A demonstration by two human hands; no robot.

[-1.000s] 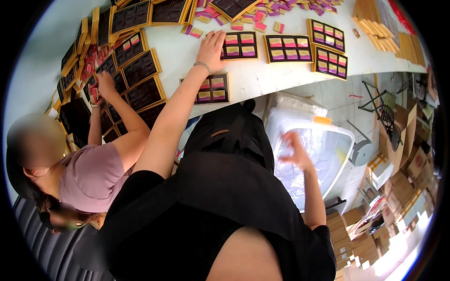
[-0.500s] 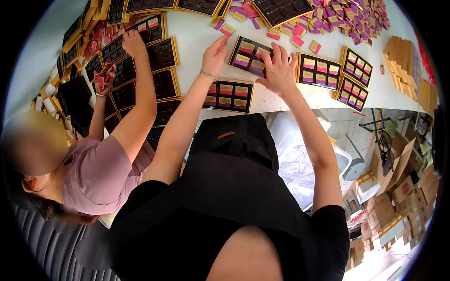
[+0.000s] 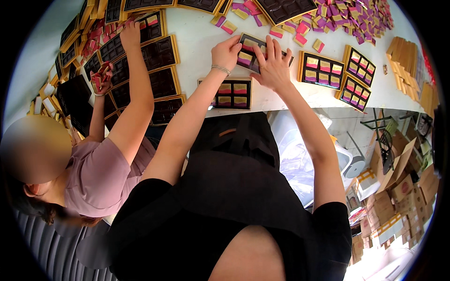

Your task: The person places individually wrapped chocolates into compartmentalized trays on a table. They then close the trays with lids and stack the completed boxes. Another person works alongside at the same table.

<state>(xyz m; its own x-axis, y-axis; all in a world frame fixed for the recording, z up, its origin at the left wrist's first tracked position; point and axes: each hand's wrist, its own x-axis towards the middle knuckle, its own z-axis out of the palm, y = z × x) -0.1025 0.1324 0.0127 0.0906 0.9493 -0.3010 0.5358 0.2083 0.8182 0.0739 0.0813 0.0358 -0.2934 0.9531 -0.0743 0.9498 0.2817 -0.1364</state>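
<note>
Both hands on a tray at the table's near edge

The left hand [image 3: 226, 52] grips the tray [image 3: 251, 51] by its left rim; the right hand [image 3: 273, 68] lies flat, fingers spread, on its glossy pink, purple and gold squares. Another gold-rimmed box [image 3: 232, 93] lies just nearer on the white table [image 3: 197, 42].

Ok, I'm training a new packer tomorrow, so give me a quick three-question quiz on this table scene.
1. True or false: both hands, left hand and right hand, rest on the same tray.
2. What lies nearest the table edge, below the hands? A) a filled tray B) a pile of loose wrapped pieces
3. On which side of the person does the co-worker's arm reach over the dark empty trays?

Key: 1 true; 2 A; 3 left.
</note>
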